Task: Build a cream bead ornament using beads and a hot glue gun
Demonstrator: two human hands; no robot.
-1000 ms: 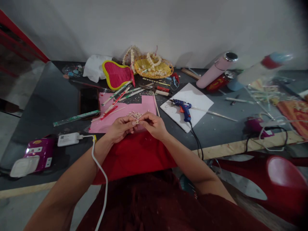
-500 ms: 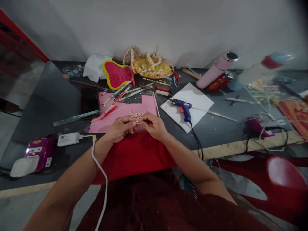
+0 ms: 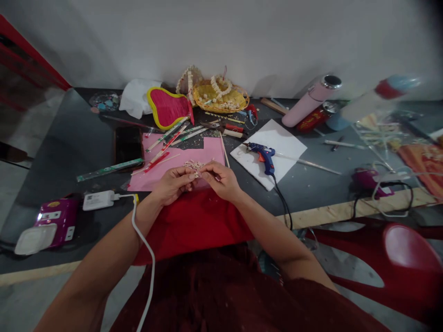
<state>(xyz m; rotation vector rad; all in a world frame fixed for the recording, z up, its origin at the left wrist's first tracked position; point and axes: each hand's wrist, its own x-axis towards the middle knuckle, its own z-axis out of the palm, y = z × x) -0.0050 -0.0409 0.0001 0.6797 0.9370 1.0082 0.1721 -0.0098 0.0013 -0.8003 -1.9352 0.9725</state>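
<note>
My left hand (image 3: 173, 183) and my right hand (image 3: 221, 180) meet fingertip to fingertip over the near edge of a pink sheet (image 3: 180, 163). Between the fingers they pinch a small pale bead piece (image 3: 196, 174), too small to make out in detail. Just beyond the fingertips lies a little heap of pale beads (image 3: 193, 164) on the pink sheet. A red cloth (image 3: 194, 221) spreads under my wrists and hangs over the table's near edge.
A blue glue gun (image 3: 263, 154) rests on a white board (image 3: 273, 150) to the right, its black cord running off the table. Sticks, a ruler (image 3: 110, 169), a yellow basket (image 3: 221, 97), a pink bottle (image 3: 311, 100), a white charger (image 3: 98, 200) and a purple box (image 3: 51, 223) lie around. A red chair (image 3: 398, 258) stands at right.
Almost nothing: my fingers have shifted very slightly on the small piece and both hands stay in the same place.
</note>
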